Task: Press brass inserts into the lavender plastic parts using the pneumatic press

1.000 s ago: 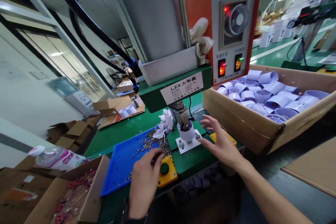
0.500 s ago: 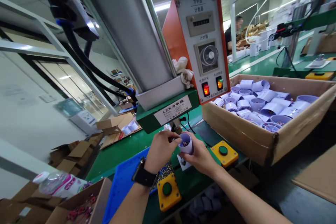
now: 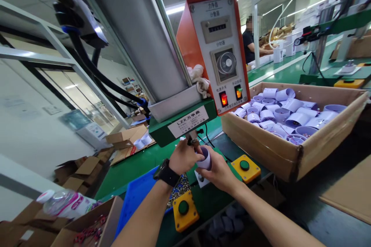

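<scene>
My right hand [image 3: 218, 171] is wrapped round a pale lavender plastic cup [image 3: 206, 162], its mouth tilted up toward me. Bent fingers of my left hand [image 3: 185, 158] reach into the cup's opening; their tips, and whatever they may pinch, are hidden inside. Both hands are under the green press head [image 3: 182, 123], just below its metal ram [image 3: 191, 137]. A white fixture plate [image 3: 202, 180] shows beneath the cup. Left of it, a blue tray [image 3: 136, 193] holds a heap of small metal parts [image 3: 180, 190].
Yellow boxes with green buttons stand left [image 3: 185, 216] and right [image 3: 246, 168]. A carton [image 3: 261, 146] of lavender cups sits at right, below the orange control box [image 3: 214, 54]. Front left are a plastic bottle [image 3: 68, 203] and a carton [image 3: 108, 220] with red parts. A person [image 3: 251, 44] works farther back.
My left hand has moved its fingers from the cup's rim down into its opening. My right hand keeps holding the cup, and the view has shifted slightly.
</scene>
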The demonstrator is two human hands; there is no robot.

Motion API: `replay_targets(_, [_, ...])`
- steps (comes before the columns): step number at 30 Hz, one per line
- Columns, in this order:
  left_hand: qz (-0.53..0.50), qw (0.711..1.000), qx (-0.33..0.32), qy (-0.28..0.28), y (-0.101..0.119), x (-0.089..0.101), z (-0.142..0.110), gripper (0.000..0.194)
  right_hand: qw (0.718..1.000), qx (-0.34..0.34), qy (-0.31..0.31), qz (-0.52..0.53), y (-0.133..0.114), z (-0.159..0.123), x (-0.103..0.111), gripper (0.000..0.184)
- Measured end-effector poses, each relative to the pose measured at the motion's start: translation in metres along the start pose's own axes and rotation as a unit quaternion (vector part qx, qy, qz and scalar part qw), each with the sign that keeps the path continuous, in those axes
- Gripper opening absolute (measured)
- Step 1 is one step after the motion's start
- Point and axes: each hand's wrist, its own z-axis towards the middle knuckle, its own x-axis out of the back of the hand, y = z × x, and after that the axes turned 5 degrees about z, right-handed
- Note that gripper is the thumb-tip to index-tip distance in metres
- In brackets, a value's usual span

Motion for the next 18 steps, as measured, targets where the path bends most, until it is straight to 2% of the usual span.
replay_targets(4, [-0.033,0.999,-0.002,0.021,0.000,0.006,-0.013,0.015,0.998,0.015,-0.025,-0.061,0.005,-0.005,0.016,0.062])
replay_targets(5, [-0.046,0.998,0.006,0.042,-0.003,0.005,-0.023,0.019,0.996,0.013,-0.022,-0.082,0.007,-0.010,0.025,0.063])
replay_targets(7, [-0.058,0.992,0.037,0.107,-0.012,-0.006,-0.051,0.025,0.990,0.001,-0.001,-0.142,0.015,-0.025,0.046,0.050])
replay_targets(9, [-0.015,0.984,0.062,0.168,-0.027,-0.028,-0.085,0.027,0.975,-0.011,0.027,-0.219,0.025,-0.044,0.067,0.032])
replay_targets(11, [0.037,0.982,0.052,0.179,-0.042,-0.059,-0.119,0.028,0.956,-0.006,0.049,-0.290,0.036,-0.063,0.080,0.022])
replay_targets(13, [0.077,0.981,0.035,0.177,-0.051,-0.090,-0.145,0.029,0.941,0.018,0.071,-0.331,0.046,-0.078,0.085,0.018])
replay_targets(16, [0.117,0.974,0.035,0.191,-0.049,-0.120,-0.167,0.028,0.925,0.060,0.113,-0.359,0.057,-0.088,0.082,0.015])
replay_targets(18, [0.122,0.973,0.063,0.185,-0.041,-0.125,-0.170,0.028,0.919,0.075,0.131,-0.366,0.060,-0.088,0.078,0.013])
